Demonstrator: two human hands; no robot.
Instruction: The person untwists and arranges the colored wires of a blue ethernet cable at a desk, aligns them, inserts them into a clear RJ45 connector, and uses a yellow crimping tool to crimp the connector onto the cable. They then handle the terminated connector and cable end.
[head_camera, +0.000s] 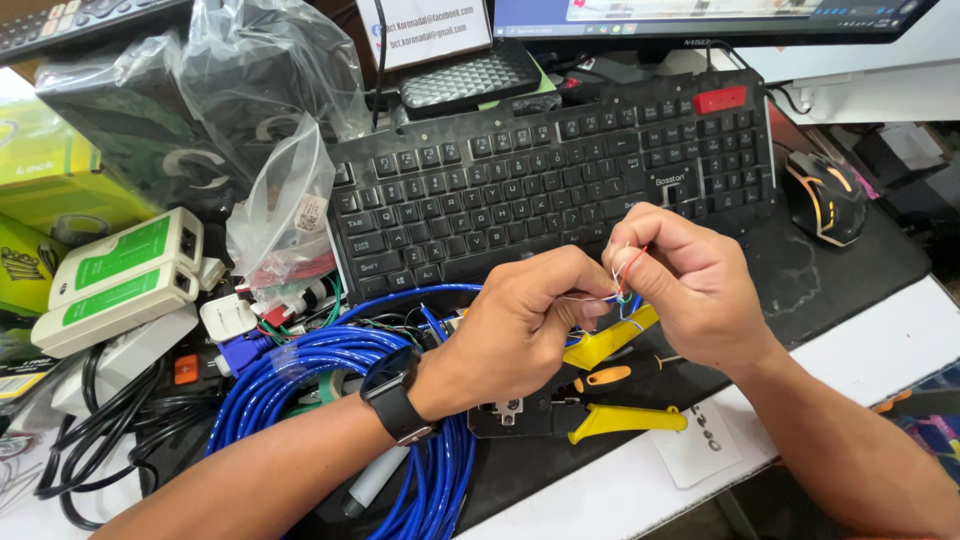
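Both hands, left hand (520, 325) and right hand (685, 285), pinch thin coloured wires (625, 280) above the keyboard (540, 180); green boxes (45, 170) fill the desk's left edge.

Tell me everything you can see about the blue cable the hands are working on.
The blue cable is a round, glossy, plastic-jacketed cord wound in a loose coil of many loops on the desk, under the left forearm. One strand arcs up past the black keyboard to the hands. There its jacket is stripped, and thin coloured inner wires fan out, pinched between the left hand and right hand. A yellow-handled crimping tool lies beside the coil.
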